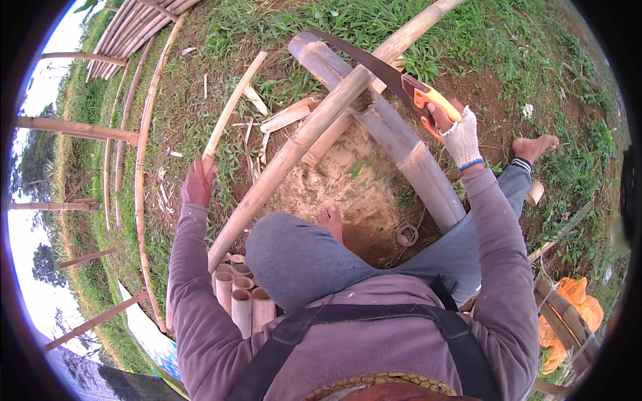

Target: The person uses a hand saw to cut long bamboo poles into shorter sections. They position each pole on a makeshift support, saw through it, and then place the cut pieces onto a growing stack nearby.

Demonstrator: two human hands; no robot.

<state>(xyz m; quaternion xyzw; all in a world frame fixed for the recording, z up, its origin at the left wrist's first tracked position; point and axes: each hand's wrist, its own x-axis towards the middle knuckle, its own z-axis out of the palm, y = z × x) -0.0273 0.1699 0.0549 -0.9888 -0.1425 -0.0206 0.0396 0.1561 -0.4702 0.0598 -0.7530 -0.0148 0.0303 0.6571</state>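
Note:
My right hand (460, 134), in a white fingerless-looking glove, grips the orange handle of a hand saw (379, 67). The dark blade points up and left, passing over a long tan bamboo pole (294, 147). Under that pole lies a thick greyish bamboo stem (404, 150), crossing it at an angle. At the left, my bare left hand (197, 185) is closed around the near end of a pale bamboo strip (234, 103), which slants away up and right. Whether the blade touches the pole cannot be told.
Several short bamboo tubes (242, 307) stand by my left knee. Split bamboo pieces (287, 117) lie on the grass beyond. A bamboo rail (142, 160) runs along the left, with stacked poles (130, 30) at the far left. An orange bag (580, 304) lies at the right.

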